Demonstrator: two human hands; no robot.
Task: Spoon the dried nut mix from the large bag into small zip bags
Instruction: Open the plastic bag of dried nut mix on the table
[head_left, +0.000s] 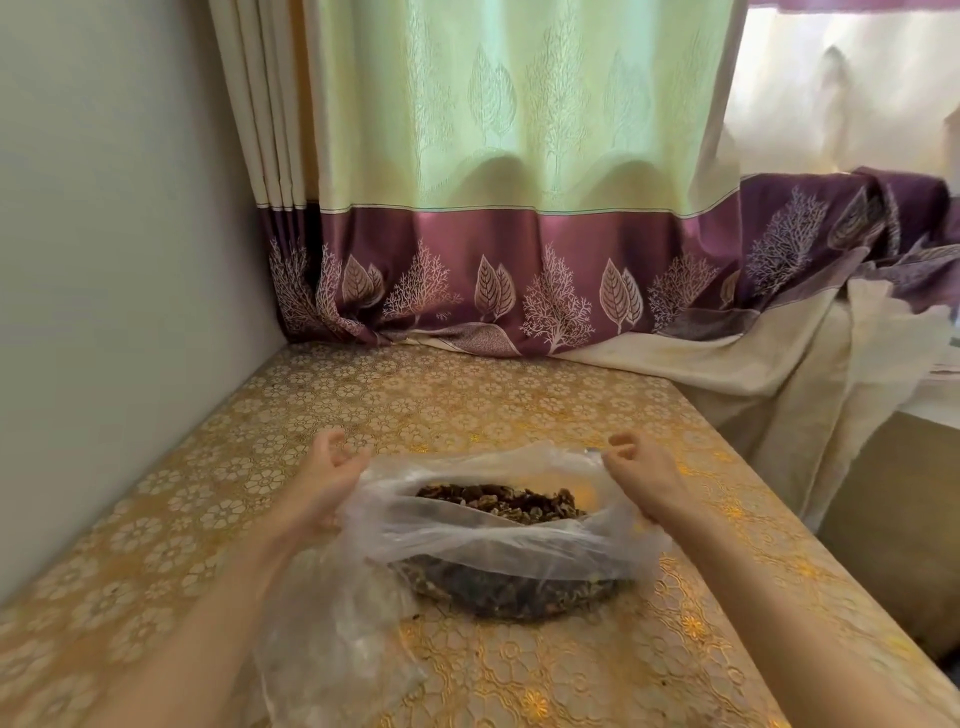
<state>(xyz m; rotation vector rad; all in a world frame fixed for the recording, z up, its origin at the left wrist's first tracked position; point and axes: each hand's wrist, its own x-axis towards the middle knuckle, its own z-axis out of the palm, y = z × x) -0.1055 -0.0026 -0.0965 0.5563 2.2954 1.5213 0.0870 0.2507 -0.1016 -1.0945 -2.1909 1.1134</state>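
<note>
Several clear small zip bags (332, 639) lay nearest, just beside the large bag (498, 540) of nut mix (498, 501) on the surface (519, 395). Left hand (327, 483) and right hand (644, 478) pinched its rim with curled fingers, seemingly spreading the mouth for spooning.
</note>
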